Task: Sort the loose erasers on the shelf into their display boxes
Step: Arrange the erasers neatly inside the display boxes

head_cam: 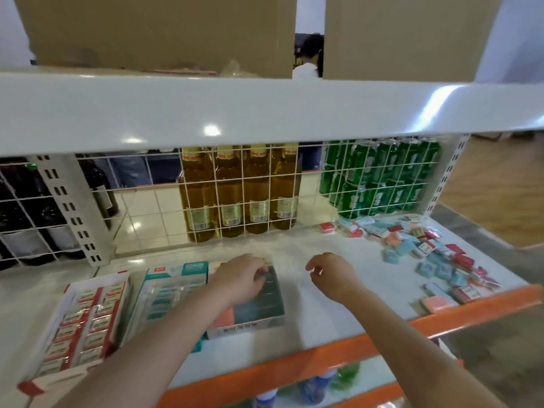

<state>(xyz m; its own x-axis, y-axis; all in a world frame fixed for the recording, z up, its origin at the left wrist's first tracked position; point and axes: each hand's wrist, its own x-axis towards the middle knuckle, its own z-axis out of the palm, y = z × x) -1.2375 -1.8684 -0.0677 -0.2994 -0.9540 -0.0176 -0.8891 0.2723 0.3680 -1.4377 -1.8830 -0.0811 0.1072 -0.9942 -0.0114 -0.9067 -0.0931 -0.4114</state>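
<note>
Three display boxes stand on the white shelf (323,304): a red-and-white box (79,319) at the left, a teal box (164,290) beside it, and a third box (262,307) holding dark teal and orange erasers. My left hand (241,279) reaches into the third box with its fingers curled over the dark erasers at the box's far end; whether they pinch one is hidden. My right hand (329,275) hovers over the bare shelf to the right of that box, fingers loosely curled and holding nothing. A pile of loose erasers (426,254) in red, blue and orange lies at the far right.
A wire grid (241,195) backs the shelf, with yellow bottles (238,189) and green cans (379,178) behind it. An upper shelf (265,110) with cardboard boxes overhangs. The orange front edge (353,346) runs below my arms.
</note>
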